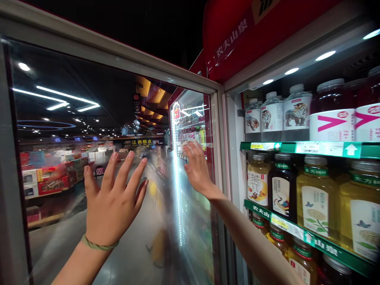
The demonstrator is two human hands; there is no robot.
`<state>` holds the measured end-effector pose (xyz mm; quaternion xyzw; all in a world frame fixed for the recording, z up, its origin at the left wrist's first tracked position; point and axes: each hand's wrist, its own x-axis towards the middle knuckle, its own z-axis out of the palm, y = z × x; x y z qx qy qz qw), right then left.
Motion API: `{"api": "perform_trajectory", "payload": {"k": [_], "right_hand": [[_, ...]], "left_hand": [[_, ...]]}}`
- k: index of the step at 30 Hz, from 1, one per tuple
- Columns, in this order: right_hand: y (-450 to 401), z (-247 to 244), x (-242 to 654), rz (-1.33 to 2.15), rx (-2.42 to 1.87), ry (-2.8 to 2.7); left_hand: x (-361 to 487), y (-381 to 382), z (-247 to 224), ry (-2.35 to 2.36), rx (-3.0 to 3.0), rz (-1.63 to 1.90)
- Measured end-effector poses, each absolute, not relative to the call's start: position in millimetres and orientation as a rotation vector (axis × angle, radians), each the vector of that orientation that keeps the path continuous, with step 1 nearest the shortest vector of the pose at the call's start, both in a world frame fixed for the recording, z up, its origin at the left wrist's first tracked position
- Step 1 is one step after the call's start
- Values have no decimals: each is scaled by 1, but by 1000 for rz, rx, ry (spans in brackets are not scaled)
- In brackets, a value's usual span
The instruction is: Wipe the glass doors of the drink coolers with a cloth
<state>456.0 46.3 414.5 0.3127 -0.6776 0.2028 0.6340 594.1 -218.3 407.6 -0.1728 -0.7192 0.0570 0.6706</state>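
Note:
My left hand (114, 200), with a green band round its wrist, is raised in front of the glass door (59, 245) of a drinks cooler. Its fingers are spread and nothing is in it. Further right, near the door's hinge side, my right hand (196, 168) is also up before the glass, slightly blurred, fingers apart and holding nothing. Whether either palm touches the pane cannot be told. The door stands swung open on the left of the cooler shelves.
At right, bottles with tiger labels (297, 111) stand on the upper shelf. Tea bottles (316, 198) fill the one below, behind a green price rail (323, 148). Through the glass show boxed goods (52, 178), a walkway and another lit cooler.

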Motion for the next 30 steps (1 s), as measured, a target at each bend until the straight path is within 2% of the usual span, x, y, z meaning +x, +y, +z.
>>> {"api": "perform_trajectory", "payload": {"k": [3, 7, 11, 15, 19, 23, 27, 30], "right_hand": [[48, 424, 455, 368, 746, -1531], [71, 422, 442, 646, 442, -1539], [81, 404, 439, 435, 655, -1602], [80, 402, 441, 603, 537, -1571], [76, 405, 441, 493, 721, -1589], [75, 410, 439, 726, 531, -1505], [78, 416, 439, 554, 752, -1537], [74, 419, 445, 687, 607, -1480]], "left_hand": [[595, -218, 408, -1627, -390, 125], [595, -219, 408, -1634, -396, 121], [595, -219, 407, -1647, -398, 109], [594, -219, 407, -1648, -388, 117], [595, -218, 407, -1661, -380, 121], [597, -216, 408, -1646, -379, 124], [598, -215, 407, -1639, -365, 126], [598, -215, 407, -1629, -362, 133]]}}
